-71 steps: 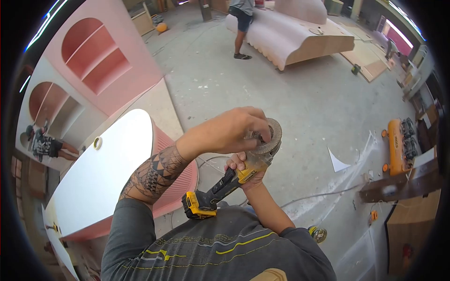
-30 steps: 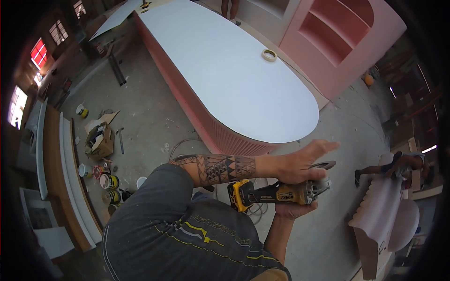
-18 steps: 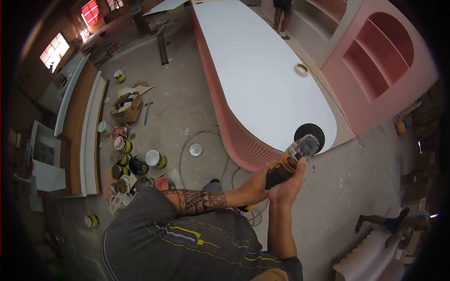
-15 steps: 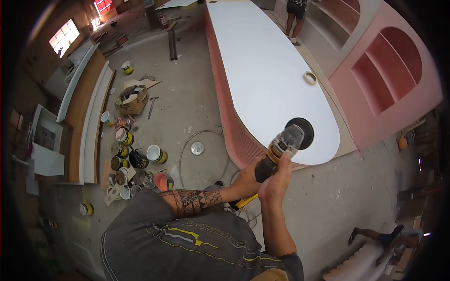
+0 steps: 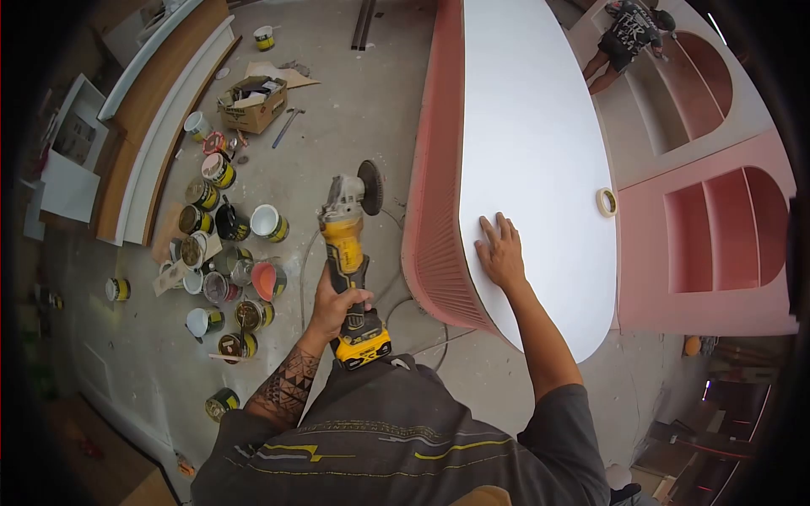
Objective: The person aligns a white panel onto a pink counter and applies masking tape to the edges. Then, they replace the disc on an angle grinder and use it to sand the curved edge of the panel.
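Note:
My left hand (image 5: pixel 335 302) is wrapped round the handle of a yellow and black cordless angle grinder (image 5: pixel 344 244). The tool points upward beside the counter, its dark disc (image 5: pixel 370 188) clear of any surface and its yellow battery at the bottom. My right hand (image 5: pixel 501 251) lies flat with fingers spread on the white top of a long counter (image 5: pixel 531 126), near its left edge. Below that edge runs the counter's pink ribbed side (image 5: pixel 439 278). A roll of masking tape (image 5: pixel 606 202) rests on the top's right side.
Several paint cans (image 5: pixel 268 222) crowd the floor at left, near a cardboard box (image 5: pixel 253 105) and a hammer (image 5: pixel 288 126). A hose or cable (image 5: pixel 396 308) loops beside the counter. Pink arched shelves (image 5: pixel 726 228) stand at right, where another person (image 5: pixel 629 38) works.
The grinder has come off the white top and moved left, now in my left hand alone. My right hand has let go of it and lies on the counter. The view has shifted.

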`<state>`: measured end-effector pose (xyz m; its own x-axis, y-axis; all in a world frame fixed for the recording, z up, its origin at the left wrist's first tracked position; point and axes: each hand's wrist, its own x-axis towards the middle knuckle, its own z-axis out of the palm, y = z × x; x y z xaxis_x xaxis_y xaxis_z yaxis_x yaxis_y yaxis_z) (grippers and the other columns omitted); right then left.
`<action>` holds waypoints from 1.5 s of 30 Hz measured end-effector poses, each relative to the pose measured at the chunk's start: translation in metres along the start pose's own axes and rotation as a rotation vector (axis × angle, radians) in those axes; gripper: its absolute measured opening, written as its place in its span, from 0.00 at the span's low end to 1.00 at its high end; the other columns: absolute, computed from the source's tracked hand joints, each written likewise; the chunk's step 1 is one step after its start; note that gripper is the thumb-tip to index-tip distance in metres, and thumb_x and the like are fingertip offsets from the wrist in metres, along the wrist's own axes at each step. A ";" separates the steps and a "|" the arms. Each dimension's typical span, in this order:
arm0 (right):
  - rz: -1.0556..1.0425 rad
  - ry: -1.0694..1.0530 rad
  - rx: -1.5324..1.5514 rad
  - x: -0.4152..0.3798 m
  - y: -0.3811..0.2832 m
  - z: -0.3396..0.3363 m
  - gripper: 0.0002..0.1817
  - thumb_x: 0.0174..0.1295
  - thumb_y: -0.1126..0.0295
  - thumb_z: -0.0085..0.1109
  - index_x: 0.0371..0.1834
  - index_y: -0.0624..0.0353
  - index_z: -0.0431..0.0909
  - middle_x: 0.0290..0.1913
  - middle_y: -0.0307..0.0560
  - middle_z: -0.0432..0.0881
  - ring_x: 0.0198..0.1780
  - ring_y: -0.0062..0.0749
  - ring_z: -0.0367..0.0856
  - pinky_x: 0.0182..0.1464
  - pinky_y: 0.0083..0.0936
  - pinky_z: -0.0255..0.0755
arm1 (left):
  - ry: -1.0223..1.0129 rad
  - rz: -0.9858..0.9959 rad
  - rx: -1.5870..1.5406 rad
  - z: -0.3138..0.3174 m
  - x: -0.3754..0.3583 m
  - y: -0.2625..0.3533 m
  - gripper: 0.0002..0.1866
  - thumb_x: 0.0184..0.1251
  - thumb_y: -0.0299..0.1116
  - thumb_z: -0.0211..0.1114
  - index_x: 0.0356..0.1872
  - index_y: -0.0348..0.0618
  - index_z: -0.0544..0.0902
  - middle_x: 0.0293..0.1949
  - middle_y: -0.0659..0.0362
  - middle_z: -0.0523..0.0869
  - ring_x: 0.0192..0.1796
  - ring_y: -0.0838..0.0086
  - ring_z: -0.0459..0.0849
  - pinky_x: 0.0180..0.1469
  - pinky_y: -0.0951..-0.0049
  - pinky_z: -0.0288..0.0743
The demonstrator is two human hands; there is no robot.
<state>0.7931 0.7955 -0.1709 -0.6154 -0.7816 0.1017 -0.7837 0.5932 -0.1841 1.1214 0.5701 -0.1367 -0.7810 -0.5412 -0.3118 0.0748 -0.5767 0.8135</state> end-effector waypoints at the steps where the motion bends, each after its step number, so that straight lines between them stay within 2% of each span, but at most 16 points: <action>1: -0.002 -0.014 0.004 -0.002 0.002 0.006 0.30 0.80 0.57 0.58 0.83 0.48 0.73 0.84 0.69 0.64 0.84 0.69 0.61 0.84 0.57 0.58 | 0.030 -0.018 -0.033 -0.007 -0.003 -0.001 0.32 0.61 0.17 0.67 0.69 0.40 0.73 0.51 0.56 0.84 0.44 0.72 0.88 0.42 0.68 0.89; 4: 0.059 0.002 -0.061 -0.006 0.002 0.018 0.34 0.81 0.47 0.50 0.87 0.39 0.68 0.89 0.60 0.57 0.90 0.58 0.50 0.89 0.57 0.41 | 0.093 -0.078 0.026 -0.034 0.003 -0.026 0.32 0.61 0.18 0.67 0.69 0.38 0.75 0.50 0.60 0.84 0.48 0.72 0.88 0.44 0.68 0.88; 6: 0.050 0.003 -0.055 -0.006 -0.001 0.017 0.33 0.81 0.48 0.50 0.87 0.40 0.68 0.89 0.61 0.58 0.90 0.59 0.51 0.89 0.57 0.41 | 0.144 -0.024 0.147 -0.043 0.007 -0.054 0.35 0.63 0.20 0.68 0.73 0.37 0.71 0.49 0.59 0.84 0.43 0.73 0.88 0.41 0.70 0.88; 7: 0.047 0.016 -0.059 -0.006 -0.002 0.016 0.33 0.81 0.49 0.51 0.87 0.41 0.68 0.89 0.62 0.58 0.89 0.60 0.51 0.89 0.58 0.42 | 0.153 -0.019 0.151 -0.033 0.005 -0.052 0.35 0.63 0.20 0.68 0.73 0.37 0.71 0.49 0.59 0.84 0.43 0.73 0.88 0.41 0.70 0.88; 10: 0.044 0.018 -0.036 -0.006 -0.005 0.014 0.33 0.81 0.49 0.50 0.87 0.42 0.68 0.89 0.63 0.57 0.89 0.62 0.51 0.89 0.59 0.42 | 0.277 0.026 0.219 0.016 0.000 -0.050 0.40 0.66 0.26 0.74 0.76 0.40 0.62 0.47 0.55 0.83 0.32 0.74 0.87 0.33 0.71 0.87; 13: 0.031 0.020 -0.006 -0.007 -0.005 0.012 0.34 0.81 0.50 0.50 0.87 0.44 0.67 0.88 0.65 0.57 0.89 0.64 0.52 0.89 0.60 0.42 | 0.276 0.056 0.143 0.052 -0.002 -0.055 0.39 0.67 0.27 0.77 0.75 0.42 0.63 0.47 0.56 0.83 0.34 0.73 0.88 0.34 0.70 0.89; 17: -0.001 0.043 0.049 -0.007 -0.003 0.013 0.33 0.81 0.51 0.49 0.87 0.46 0.66 0.88 0.67 0.57 0.88 0.67 0.52 0.88 0.62 0.42 | 0.303 0.029 -0.206 0.099 -0.005 -0.063 0.29 0.70 0.28 0.75 0.67 0.44 0.71 0.43 0.55 0.84 0.34 0.70 0.90 0.34 0.68 0.91; 19: -0.024 0.048 0.084 -0.008 -0.003 0.015 0.33 0.81 0.52 0.49 0.87 0.48 0.67 0.88 0.68 0.58 0.88 0.68 0.52 0.87 0.63 0.42 | 0.316 0.016 -0.252 0.109 0.000 -0.073 0.23 0.73 0.33 0.73 0.63 0.44 0.73 0.44 0.53 0.85 0.36 0.69 0.90 0.35 0.64 0.92; 23: -0.038 0.079 0.100 -0.009 0.000 0.017 0.34 0.81 0.52 0.49 0.87 0.50 0.67 0.87 0.68 0.58 0.88 0.68 0.52 0.87 0.64 0.43 | 0.257 -0.015 -0.092 0.129 0.004 -0.084 0.25 0.74 0.38 0.74 0.64 0.45 0.72 0.40 0.55 0.85 0.33 0.72 0.89 0.34 0.67 0.91; 27: -0.038 0.073 0.085 -0.009 -0.003 0.015 0.34 0.81 0.53 0.50 0.87 0.51 0.67 0.87 0.69 0.59 0.88 0.68 0.53 0.87 0.64 0.43 | 0.288 -0.005 0.086 0.143 0.016 -0.086 0.30 0.69 0.33 0.78 0.66 0.45 0.70 0.40 0.58 0.84 0.29 0.75 0.87 0.32 0.70 0.89; 29: -0.044 0.064 0.068 -0.008 -0.001 0.014 0.34 0.81 0.53 0.50 0.87 0.51 0.67 0.87 0.70 0.59 0.88 0.69 0.53 0.87 0.63 0.43 | 0.333 0.053 0.196 0.143 0.031 -0.088 0.40 0.62 0.30 0.83 0.72 0.40 0.68 0.42 0.58 0.85 0.31 0.76 0.87 0.35 0.72 0.86; 30: -0.036 0.064 0.064 -0.007 -0.002 0.014 0.34 0.81 0.54 0.50 0.87 0.51 0.67 0.87 0.71 0.58 0.88 0.69 0.53 0.87 0.63 0.42 | 0.336 0.048 0.181 0.140 0.037 -0.089 0.40 0.62 0.30 0.83 0.72 0.40 0.68 0.42 0.58 0.85 0.31 0.76 0.87 0.35 0.72 0.86; 35: -0.014 0.024 0.047 -0.006 -0.004 0.010 0.33 0.81 0.54 0.50 0.87 0.51 0.66 0.88 0.69 0.56 0.88 0.67 0.51 0.88 0.63 0.41 | 0.241 -0.008 0.334 0.125 0.062 -0.088 0.49 0.57 0.25 0.77 0.81 0.36 0.62 0.45 0.55 0.88 0.36 0.72 0.90 0.40 0.70 0.86; 40: 0.021 0.051 0.083 -0.006 -0.004 0.012 0.34 0.80 0.54 0.51 0.86 0.49 0.68 0.87 0.69 0.59 0.88 0.68 0.53 0.87 0.64 0.42 | 0.242 -0.064 0.632 0.132 0.073 -0.070 0.50 0.56 0.28 0.75 0.82 0.37 0.61 0.46 0.50 0.90 0.39 0.70 0.93 0.42 0.68 0.87; 42: 0.012 0.029 0.081 -0.007 -0.005 0.010 0.33 0.80 0.54 0.52 0.87 0.47 0.67 0.88 0.65 0.58 0.89 0.63 0.51 0.88 0.60 0.40 | 0.232 -0.104 0.712 0.133 0.076 -0.068 0.50 0.56 0.30 0.74 0.82 0.38 0.61 0.45 0.49 0.91 0.38 0.69 0.93 0.42 0.67 0.87; 45: 0.002 0.066 0.086 -0.009 -0.003 0.011 0.34 0.79 0.53 0.53 0.86 0.48 0.68 0.87 0.65 0.60 0.88 0.64 0.54 0.87 0.63 0.43 | 0.315 0.051 0.913 0.125 0.083 -0.084 0.49 0.57 0.30 0.74 0.82 0.38 0.62 0.39 0.51 0.92 0.33 0.66 0.93 0.41 0.66 0.87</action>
<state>0.8021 0.7988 -0.1818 -0.6231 -0.7646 0.1646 -0.7744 0.5737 -0.2668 0.9730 0.6502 -0.1693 -0.5781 -0.7683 -0.2747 -0.5106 0.0781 0.8563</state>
